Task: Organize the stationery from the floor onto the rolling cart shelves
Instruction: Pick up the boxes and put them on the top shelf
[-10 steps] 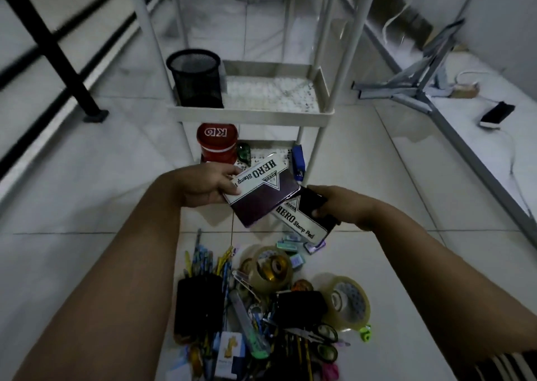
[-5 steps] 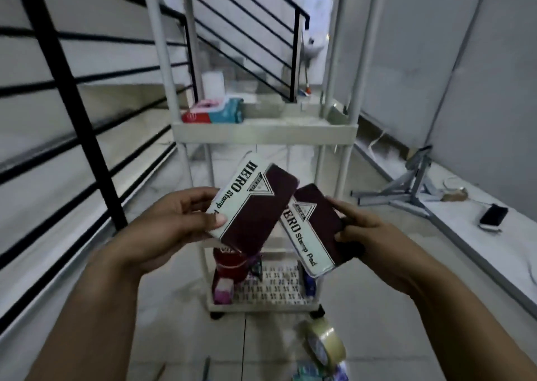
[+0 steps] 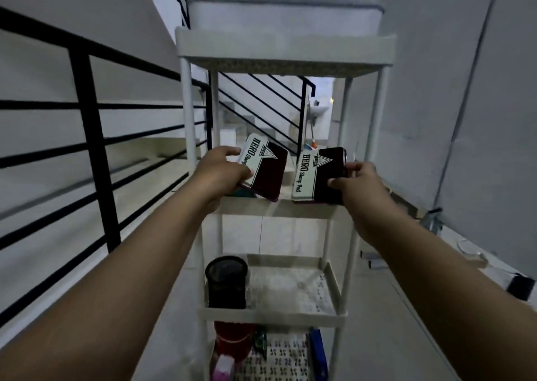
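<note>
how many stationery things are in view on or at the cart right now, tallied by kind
stamp pad tins: 2, one in the left hand at, one in the right hand at
black mesh pen cup: 1
red container: 1
blue item: 1
pink item: 1
total: 6

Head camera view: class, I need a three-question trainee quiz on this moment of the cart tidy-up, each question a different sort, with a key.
1. True or false: the left hand grips a maroon-and-white "HERO Stamp Pad" tin over the white plastic rolling cart's second shelf.
2. Multiple choice: the black mesh pen cup stands on A) the top shelf, B) the floor, C) the third shelf down.
3. Fill the blank: the right hand holds a second stamp pad tin by its ____ edge.

Key: 1 true; 2 C; 3 right.
</note>
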